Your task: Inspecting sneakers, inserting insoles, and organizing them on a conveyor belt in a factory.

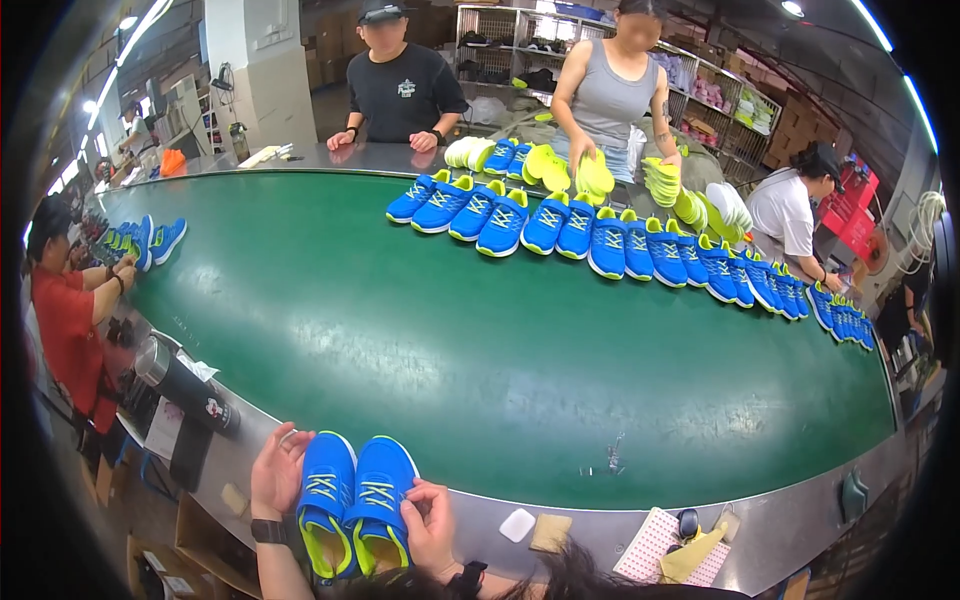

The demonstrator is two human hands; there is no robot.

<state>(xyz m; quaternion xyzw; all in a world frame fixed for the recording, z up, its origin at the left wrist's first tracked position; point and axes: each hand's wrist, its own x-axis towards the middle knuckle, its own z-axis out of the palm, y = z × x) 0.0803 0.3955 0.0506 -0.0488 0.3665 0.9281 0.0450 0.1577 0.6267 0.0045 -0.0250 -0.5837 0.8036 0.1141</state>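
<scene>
A pair of blue sneakers with lime-green lining and pale laces lies side by side at the near edge, toes pointing away from me. My left hand point(278, 472) is at the outer side of the left sneaker point(325, 490), fingers curled and thumb side toward the shoe. At the outer side of the right sneaker point(380, 495), my right hand point(430, 525) grips with bent fingers close to the laces. The sneakers touch each other along their inner sides. Their heels reach toward the bottom of the view.
A green conveyor belt point(420, 340) fills the middle. Along its far side runs a row of blue sneakers point(550, 222); a person there handles lime-green insoles point(594, 178). A black bottle point(185, 385) stands left of me. A red-patterned sheet point(650, 545) and beige pad point(551, 533) lie right.
</scene>
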